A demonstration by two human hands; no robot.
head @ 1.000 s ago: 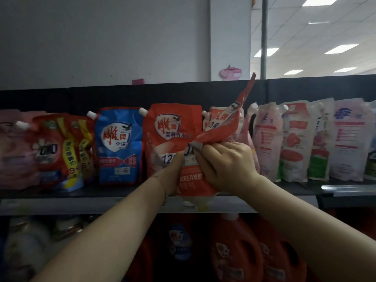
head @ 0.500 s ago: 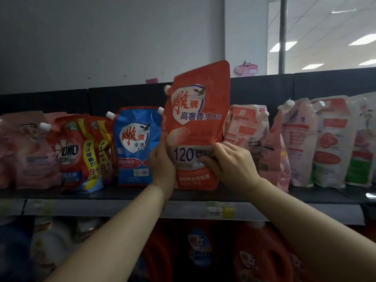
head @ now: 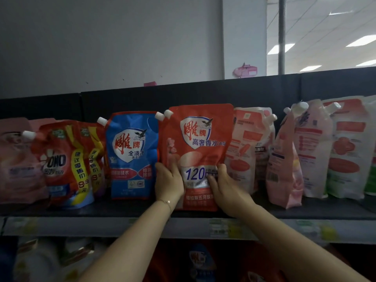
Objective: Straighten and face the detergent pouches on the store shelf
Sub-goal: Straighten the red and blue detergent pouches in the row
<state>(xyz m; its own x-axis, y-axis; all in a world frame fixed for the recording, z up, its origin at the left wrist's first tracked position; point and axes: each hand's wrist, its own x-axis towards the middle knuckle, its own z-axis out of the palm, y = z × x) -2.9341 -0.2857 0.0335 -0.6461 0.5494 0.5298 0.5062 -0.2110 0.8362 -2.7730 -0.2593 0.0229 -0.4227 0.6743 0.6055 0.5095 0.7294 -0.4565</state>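
Grip on red detergent pouch (head: 200,139), both sides.
Reaching up, clasping its lower edges with left hand (head: 168,184) and right hand (head: 225,188), fingers curled, holding it upright on shelf (head: 122,212).

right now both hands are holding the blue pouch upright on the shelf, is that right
No. In the head view the left hand and right hand hold the red pouch, not the blue pouch, which stands just left of it. The rest is right: it stands upright on the shelf.
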